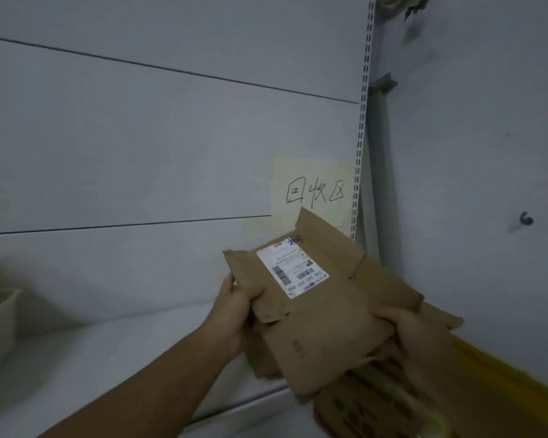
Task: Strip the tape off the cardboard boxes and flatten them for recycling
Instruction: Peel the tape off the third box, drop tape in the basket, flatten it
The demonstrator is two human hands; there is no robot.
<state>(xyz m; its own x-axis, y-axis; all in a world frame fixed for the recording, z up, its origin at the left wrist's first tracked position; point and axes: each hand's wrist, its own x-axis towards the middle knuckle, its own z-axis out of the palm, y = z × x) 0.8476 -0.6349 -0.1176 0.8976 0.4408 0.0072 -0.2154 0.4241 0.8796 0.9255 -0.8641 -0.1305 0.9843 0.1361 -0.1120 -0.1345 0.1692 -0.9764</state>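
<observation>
A flattened brown cardboard box with a white shipping label is held up in front of the grey wall panel. My left hand grips its left edge, thumb on top of a folded flap. My right hand grips the lower right edge. More flattened cardboard lies stacked under the top piece, held in the same grip. No tape is clearly visible on the top face.
A paper note with handwritten characters is stuck on the wall behind the box. A white shelf runs below. A slotted upright rail stands to the right. Something yellow and a cardboard divider sit at lower right.
</observation>
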